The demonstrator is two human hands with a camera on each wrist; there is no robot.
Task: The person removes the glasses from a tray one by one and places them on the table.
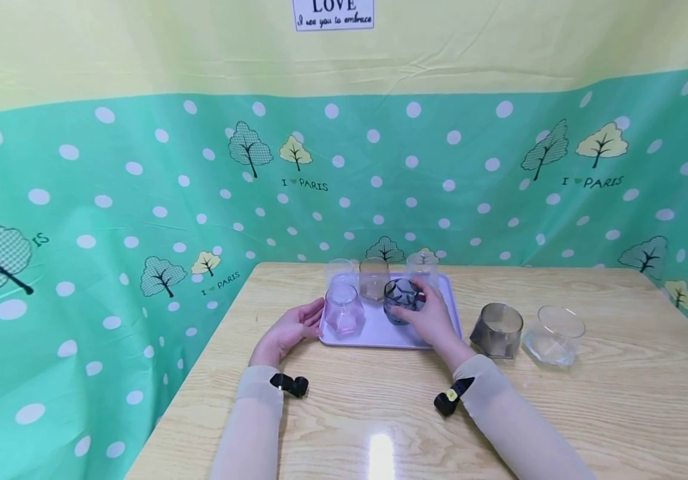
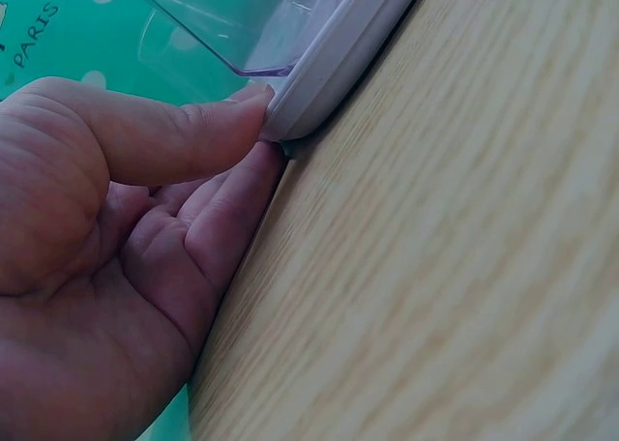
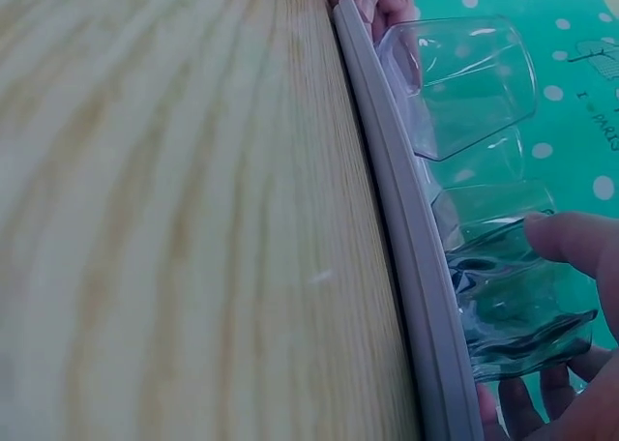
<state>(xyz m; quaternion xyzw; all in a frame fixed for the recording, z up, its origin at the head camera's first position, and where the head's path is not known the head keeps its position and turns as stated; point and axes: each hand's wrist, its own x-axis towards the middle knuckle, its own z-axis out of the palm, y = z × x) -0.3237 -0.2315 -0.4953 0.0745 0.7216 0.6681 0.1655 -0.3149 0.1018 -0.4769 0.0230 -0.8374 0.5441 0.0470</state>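
A pale purple tray (image 1: 380, 339) lies on the table with several drinking glasses on it. My left hand (image 1: 289, 332) is at its left edge; in the left wrist view the thumb (image 2: 208, 136) presses the tray's corner rim and the fingers lie beside and below it. A pink-tinted glass (image 1: 345, 312) stands upright near that hand. My right hand (image 1: 431, 313) grips a dark blue-grey glass (image 1: 396, 299) at the tray's front right, thumb on one side and fingers on the other. In the right wrist view this wavy-sided glass (image 3: 513, 306) stands upright, close over the tray.
Along the tray's back row stand a clear glass (image 1: 339, 268), a brownish glass (image 1: 374, 280) and another clear glass (image 1: 422, 265). Right of the tray, a smoky dark glass (image 1: 498, 330) and a clear glass (image 1: 555, 337) sit on the wooden table (image 1: 344, 413). A patterned green cloth (image 1: 380, 180) hangs behind.
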